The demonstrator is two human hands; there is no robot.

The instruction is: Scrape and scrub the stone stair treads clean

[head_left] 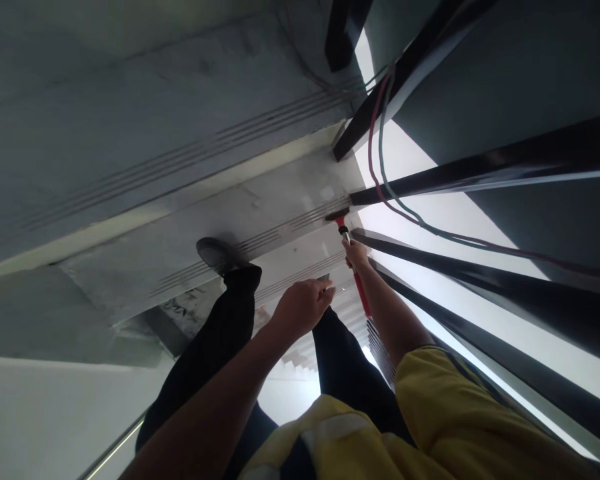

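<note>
My right hand (356, 254) is closed around a thin tool (353, 263) just right of frame center. The tool has a red handle, a pale or metal stretch right above my grip, and a dark flat head (337, 215) with a red collar under it. More red handle shows below my fist, running along my forearm. The head sits on or right at the grooved edge of a stair step (260, 220) in the middle of the frame; can't tell if it actually touches. Whether it's a brush or a scraper, can't tell either.

My left hand (303, 307) is at center, a bit lower, curled into a loose fist. Something small and dark may be at the fingertips, too blurred to say, so I can't tell if it holds anything.

The view is steeply tilted. Grey concrete stairs run diagonally from lower left to upper right, each step with parallel anti-slip grooves near its nose. My shoe (215, 253) is planted on one step at center left, with my black trouser leg (215, 347) below it. A yellow sleeve (445, 400) and a yellow vest fill the bottom right.

Black railing bars (480, 167) fan across the right half against bright white light. A red cable (375, 180) and a green cable (387, 190) loop down from the upper center and trail off to the right between the bars. A pale wall (40, 413) fills the lower left.
</note>
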